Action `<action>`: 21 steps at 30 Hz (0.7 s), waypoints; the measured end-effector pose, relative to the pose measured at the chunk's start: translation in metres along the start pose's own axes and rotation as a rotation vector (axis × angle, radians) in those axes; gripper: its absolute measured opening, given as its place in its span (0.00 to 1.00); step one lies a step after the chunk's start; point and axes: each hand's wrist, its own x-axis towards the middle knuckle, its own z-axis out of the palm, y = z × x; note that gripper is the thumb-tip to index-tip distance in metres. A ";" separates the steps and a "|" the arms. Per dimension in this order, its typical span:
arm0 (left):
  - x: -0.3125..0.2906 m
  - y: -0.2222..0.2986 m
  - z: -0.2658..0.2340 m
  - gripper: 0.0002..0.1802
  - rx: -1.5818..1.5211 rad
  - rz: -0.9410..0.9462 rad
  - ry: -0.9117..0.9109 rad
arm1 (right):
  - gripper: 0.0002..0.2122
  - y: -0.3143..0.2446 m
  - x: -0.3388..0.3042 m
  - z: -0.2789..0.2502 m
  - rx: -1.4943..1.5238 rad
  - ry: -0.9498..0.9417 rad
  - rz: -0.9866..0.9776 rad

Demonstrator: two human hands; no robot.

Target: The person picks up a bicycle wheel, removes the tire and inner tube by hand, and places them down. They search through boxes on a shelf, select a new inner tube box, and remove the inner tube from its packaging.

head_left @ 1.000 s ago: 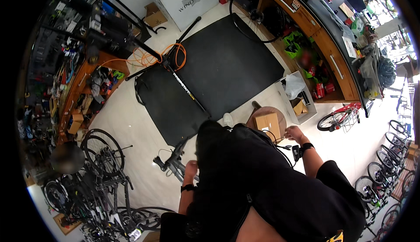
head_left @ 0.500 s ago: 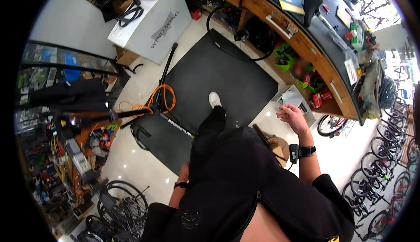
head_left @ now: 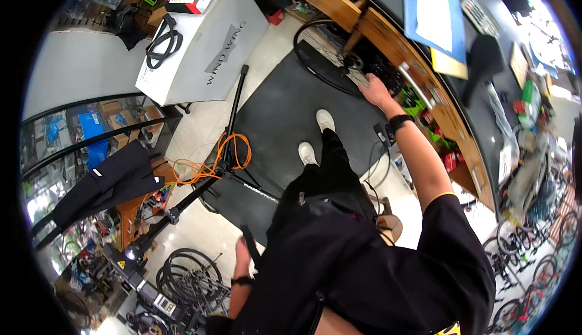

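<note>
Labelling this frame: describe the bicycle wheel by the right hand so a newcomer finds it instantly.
Start at the large black floor mat, then go to its edge by the wooden drawers. There, overlapping the mat in view, is a thin-tyred black bicycle wheel. Unlike the clustered wheels at lower left, this one has the right hand at its tyre.

Bicycle wheel [head_left: 350, 63]: black tyre, thin spokes, dark hub area; looks whole. Stands on edge, tilted, at the open front of the wooden cabinet [head_left: 397, 43], lower arc at the black floor mat [head_left: 276, 102]. Far side partly hidden by the right hand [head_left: 374, 91], fingers at it, grasp unclear. Slim black piece [head_left: 250, 245]: elongated, slanted, just beside the left hand [head_left: 242, 258]; kind and contact unclear.
</note>
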 end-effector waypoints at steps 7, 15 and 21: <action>-0.146 0.003 0.092 0.08 0.136 -0.127 0.071 | 0.31 -0.060 0.159 0.011 -0.383 0.077 -0.015; -0.180 -0.002 0.175 0.08 0.090 -0.205 0.099 | 0.22 -0.053 0.201 0.038 -0.706 0.145 -0.030; -0.188 -0.007 0.196 0.09 0.065 -0.172 0.106 | 0.20 -0.055 0.197 0.047 -0.840 0.187 -0.013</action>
